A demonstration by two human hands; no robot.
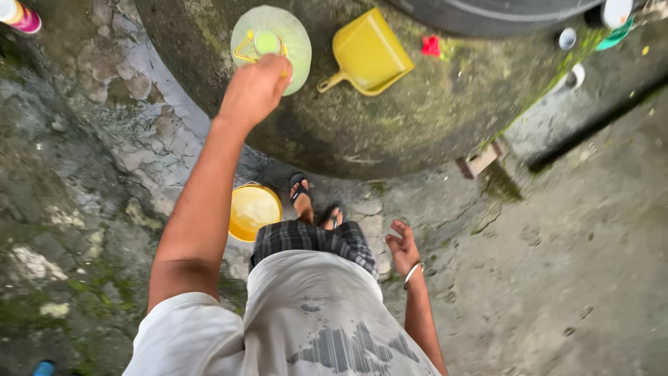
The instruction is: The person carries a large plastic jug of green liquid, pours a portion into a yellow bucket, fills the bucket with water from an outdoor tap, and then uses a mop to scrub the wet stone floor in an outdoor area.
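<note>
Both hands show from above: the left hand (255, 89) is stretched forward, fingers curled into a loose fist at the yellow handle of a translucent pale-green jug (273, 43); whether the fingers actually close round the handle cannot be told, as the knuckles hide it. That jug, rounded and with a green cap, sits on the broad, curved concrete slab (390, 118), rough and mossy, right under the left hand. Just to the right of that hand lies a smooth yellow plastic dustpan (369, 54), scoop-shaped with a short handle, and beyond it a small red scrap (431, 46). The right hand (402, 246) hangs low beside the hip, fingers loosely spread and slightly bent, holding nothing, with a thin metal bangle (413, 272) on the wrist. Below the left forearm, by the sandalled feet, stands a round yellow bucket (253, 210). Far left of the left hand, at the frame's corner, a pink-and-white bottle (19, 15) rests on cracked, damp ground (570, 278)
</note>
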